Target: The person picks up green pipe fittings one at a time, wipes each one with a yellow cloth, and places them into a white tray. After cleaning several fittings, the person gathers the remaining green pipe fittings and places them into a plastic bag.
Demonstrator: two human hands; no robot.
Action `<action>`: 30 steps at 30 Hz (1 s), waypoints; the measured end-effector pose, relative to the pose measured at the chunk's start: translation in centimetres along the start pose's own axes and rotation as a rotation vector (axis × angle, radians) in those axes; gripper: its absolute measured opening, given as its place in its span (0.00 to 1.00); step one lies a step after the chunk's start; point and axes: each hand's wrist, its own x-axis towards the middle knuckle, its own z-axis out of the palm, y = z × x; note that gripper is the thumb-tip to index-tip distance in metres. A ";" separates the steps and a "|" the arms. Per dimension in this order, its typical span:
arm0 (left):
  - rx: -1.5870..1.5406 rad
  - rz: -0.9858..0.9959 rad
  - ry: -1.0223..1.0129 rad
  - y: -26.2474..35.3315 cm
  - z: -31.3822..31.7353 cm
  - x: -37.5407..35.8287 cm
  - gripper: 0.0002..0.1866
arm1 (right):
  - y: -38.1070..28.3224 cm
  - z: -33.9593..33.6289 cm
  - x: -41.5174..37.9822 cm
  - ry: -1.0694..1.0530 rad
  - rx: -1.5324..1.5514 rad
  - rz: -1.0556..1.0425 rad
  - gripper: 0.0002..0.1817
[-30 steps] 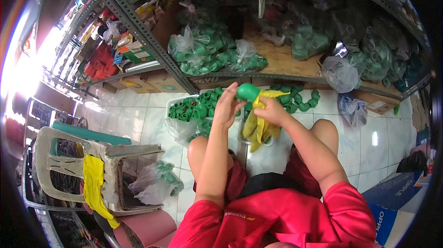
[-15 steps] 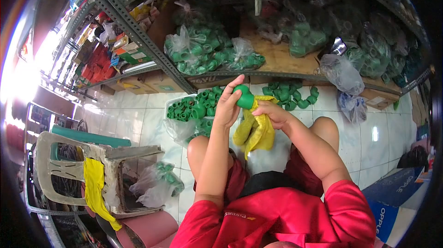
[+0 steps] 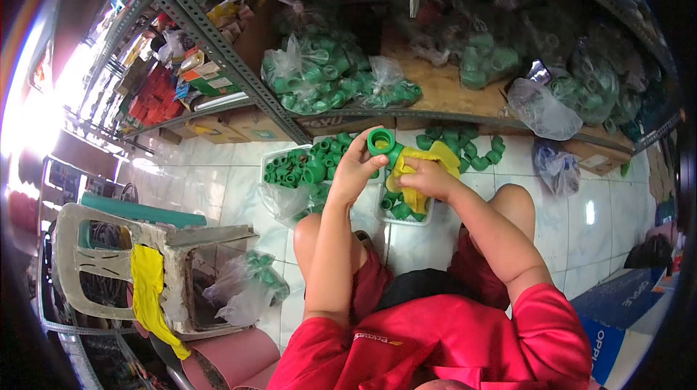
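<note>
A green pipe fitting [image 3: 382, 142] is held by my left hand [image 3: 353, 174], its round opening facing up toward the camera. My right hand [image 3: 430, 178] grips a yellow cloth [image 3: 438, 158] and presses part of it against the fitting's right side. Below the cloth, a small white tray [image 3: 406, 222] holds several green fittings. To the left of my left hand, a larger white tray [image 3: 264, 166] is filled with green fittings. More loose green fittings [image 3: 481, 163] lie on the tiles beyond my right hand.
A metal shelf [image 3: 341, 111] ahead bears clear bags of green fittings [image 3: 308, 74]. A worn plastic chair [image 3: 98, 263] with a yellow cloth [image 3: 147, 288] stands at left, beside a plastic bag [image 3: 243, 288]. A blue box [image 3: 617, 317] lies at right.
The fitting has turned so its opening faces up. The yellow cloth, hanging down before, is now gathered higher around my right hand, uncovering the small tray below.
</note>
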 end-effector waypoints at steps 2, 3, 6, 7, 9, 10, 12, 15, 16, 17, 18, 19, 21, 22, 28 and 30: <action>-0.090 0.023 -0.025 0.1 0.2 0.1 0.28 | 1.1 0.5 0.9 -0.189 0.954 -0.210 0.20; -0.107 0.076 -0.049 0.0 0.3 0.3 0.30 | 1.7 0.5 1.0 -0.256 1.177 -0.187 0.21; -0.156 0.156 -0.040 -0.2 0.7 0.4 0.30 | 0.8 0.3 0.7 -0.184 1.152 -0.280 0.21; -0.187 0.186 -0.009 -0.2 0.9 0.4 0.30 | 0.7 0.2 0.6 -0.187 1.151 -0.281 0.21; -0.252 0.185 0.011 -0.8 1.1 0.5 0.30 | 0.6 0.0 0.6 -0.082 0.881 -0.325 0.21; -0.319 0.184 0.028 -1.1 1.0 0.7 0.30 | 0.6 0.1 0.6 -0.080 0.883 -0.327 0.21; -0.387 0.124 0.049 -1.7 0.8 0.8 0.29 | 0.7 0.4 0.8 -0.064 0.867 -0.309 0.21; -0.390 0.090 0.096 -1.9 1.0 0.8 0.29 | 1.1 0.6 1.1 -0.036 0.872 -0.325 0.20; -0.323 0.115 0.114 -1.5 1.2 0.8 0.28 | 1.3 0.6 1.2 -0.037 0.875 -0.326 0.20; -0.321 0.114 0.113 -1.0 1.3 0.8 0.28 | 1.7 0.4 1.2 -0.164 1.227 -0.257 0.20; -0.154 0.196 0.117 -0.4 1.4 0.7 0.28 | 1.9 0.2 1.2 -0.295 1.574 -0.176 0.20; 0.013 0.277 0.120 0.0 1.5 0.7 0.28 | 1.5 -0.4 1.0 -0.436 1.781 -0.166 0.21; 0.001 0.314 0.131 -0.3 1.5 0.9 0.28 | 1.1 -1.4 0.4 -0.433 1.765 -0.152 0.21; -0.008 0.351 0.139 -0.5 1.5 1.1 0.29 | 0.9 -1.8 0.1 -0.432 1.752 -0.142 0.22; -0.520 0.238 0.141 -2.9 -1.5 1.6 0.26 | 0.4 -3.3 -1.1 -0.075 1.312 -0.353 0.24; -0.703 0.096 -0.045 -3.1 -2.2 1.7 0.30 | 0.1 -3.6 -1.4 0.110 0.994 -0.416 0.21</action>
